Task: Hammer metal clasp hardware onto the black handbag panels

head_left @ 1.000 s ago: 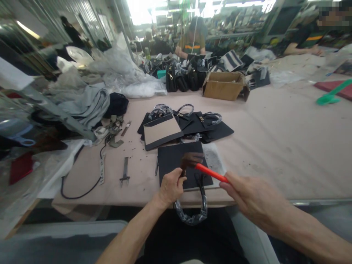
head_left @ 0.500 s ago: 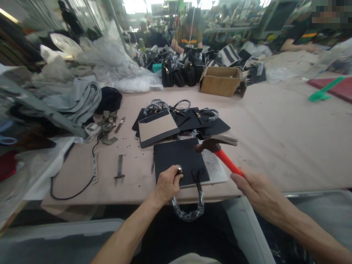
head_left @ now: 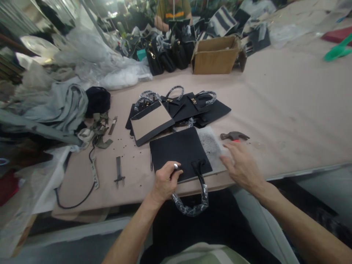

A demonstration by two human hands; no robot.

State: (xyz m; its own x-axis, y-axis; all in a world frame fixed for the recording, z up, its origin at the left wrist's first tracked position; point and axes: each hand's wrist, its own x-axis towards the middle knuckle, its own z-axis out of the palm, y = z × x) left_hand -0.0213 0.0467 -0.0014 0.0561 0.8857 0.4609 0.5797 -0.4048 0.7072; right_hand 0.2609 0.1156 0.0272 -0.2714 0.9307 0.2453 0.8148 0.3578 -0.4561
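Note:
A black panel lies at the table's front edge, partly over a pale board. Its plastic-wrapped handle hangs over the edge. My left hand is closed around a small metal-topped tool, held upright on the panel's lower left part. The hammer rests on the table past the board, its head and a bit of red handle showing. My right hand is just in front of it, over the board's right edge, fingers partly spread, with nothing visible in them.
Behind the panel lies a pile of black panels with wrapped handles. A two-pronged metal tool and a cord are at the left. Farther back are a cardboard box, black bags and a person.
The hammer has gone from my right hand onto the table, and that hand has opened. My left hand still grips the small tool. The view has tilted downward.

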